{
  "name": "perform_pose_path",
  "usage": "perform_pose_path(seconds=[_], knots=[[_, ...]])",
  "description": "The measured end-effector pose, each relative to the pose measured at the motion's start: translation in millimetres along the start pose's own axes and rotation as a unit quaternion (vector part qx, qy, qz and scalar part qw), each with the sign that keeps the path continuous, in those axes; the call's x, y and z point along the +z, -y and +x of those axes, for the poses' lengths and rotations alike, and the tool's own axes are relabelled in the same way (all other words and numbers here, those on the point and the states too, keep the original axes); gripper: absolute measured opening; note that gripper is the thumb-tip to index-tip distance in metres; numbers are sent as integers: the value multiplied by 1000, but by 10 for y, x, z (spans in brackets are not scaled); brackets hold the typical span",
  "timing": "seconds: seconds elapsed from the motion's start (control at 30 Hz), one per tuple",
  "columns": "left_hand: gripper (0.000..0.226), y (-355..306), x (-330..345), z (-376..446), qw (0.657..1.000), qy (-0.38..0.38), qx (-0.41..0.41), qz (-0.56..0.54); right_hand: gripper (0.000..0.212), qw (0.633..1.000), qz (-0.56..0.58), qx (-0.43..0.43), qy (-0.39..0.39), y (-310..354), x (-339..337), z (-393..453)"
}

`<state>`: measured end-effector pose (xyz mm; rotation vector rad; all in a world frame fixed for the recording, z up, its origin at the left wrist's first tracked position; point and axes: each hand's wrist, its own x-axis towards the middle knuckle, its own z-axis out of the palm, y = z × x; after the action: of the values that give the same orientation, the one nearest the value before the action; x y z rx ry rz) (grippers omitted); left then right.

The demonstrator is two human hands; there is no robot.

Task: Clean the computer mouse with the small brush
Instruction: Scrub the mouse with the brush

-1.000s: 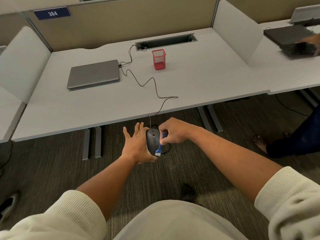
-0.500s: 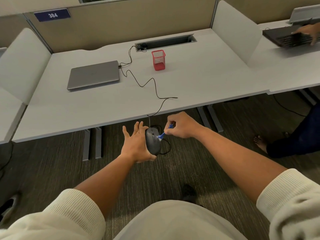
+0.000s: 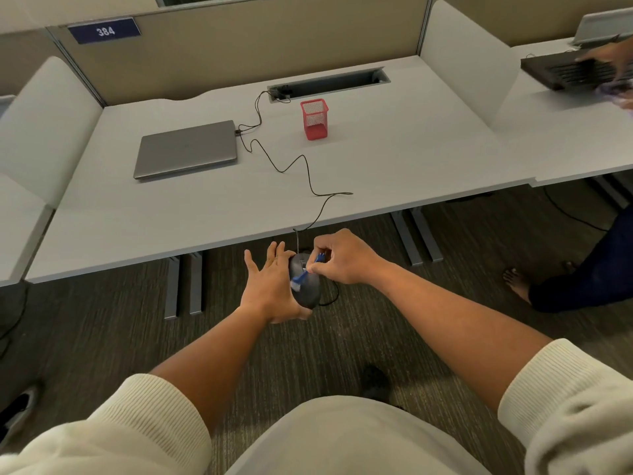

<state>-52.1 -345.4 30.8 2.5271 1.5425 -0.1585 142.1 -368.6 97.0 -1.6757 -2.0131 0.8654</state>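
The dark grey computer mouse (image 3: 311,291) is held in the air just in front of the desk edge. My left hand (image 3: 270,291) holds it against the palm, fingers straight and the thumb hooked under its rear end. My right hand (image 3: 342,258) pinches the small blue brush (image 3: 303,276) by its handle. The pale bristles lie on the mouse's top near its left side. The mouse's black cable (image 3: 308,173) runs up over the desk edge to the closed grey laptop (image 3: 186,149).
The white desk (image 3: 394,159) carries the laptop, a red mesh pen cup (image 3: 314,118) and a cable slot (image 3: 329,82). To the right, another person's hand (image 3: 603,54) is on a black keyboard (image 3: 568,72), and their bare foot (image 3: 515,281) rests on the carpet.
The brush has swept from the rear right of the mouse up to its front, then back down across the top to the left. My left hand has stayed in place.
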Motion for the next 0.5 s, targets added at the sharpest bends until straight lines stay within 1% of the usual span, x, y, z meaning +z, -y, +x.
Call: perform_pose_path(seconds=[0.07, 0.13, 0.2, 0.3, 0.37, 0.43, 0.5], knots=[[133, 6, 5, 6, 1000, 2, 1, 2, 13, 999, 2, 8, -34, 6, -20, 28], [134, 2, 11, 14, 1000, 6, 1, 0, 13, 999, 7, 11, -34, 0, -54, 55], [134, 7, 24, 31, 1000, 7, 2, -2, 15, 1000, 19, 13, -8, 4, -85, 65], [134, 8, 41, 40, 1000, 0, 6, -2, 17, 998, 15, 7, 64, 13, -68, 60], [133, 0, 51, 50, 1000, -2, 6, 0, 19, 997, 0, 13, 82, 25, -8, 47], [133, -11, 54, 53, 1000, -5, 6, 4, 18, 998, -10, 20, 66, 32, 47, 43], [133, -7, 50, 54, 1000, -6, 5, 3, 17, 999, -27, 31, 21, 56, 73, 50]])
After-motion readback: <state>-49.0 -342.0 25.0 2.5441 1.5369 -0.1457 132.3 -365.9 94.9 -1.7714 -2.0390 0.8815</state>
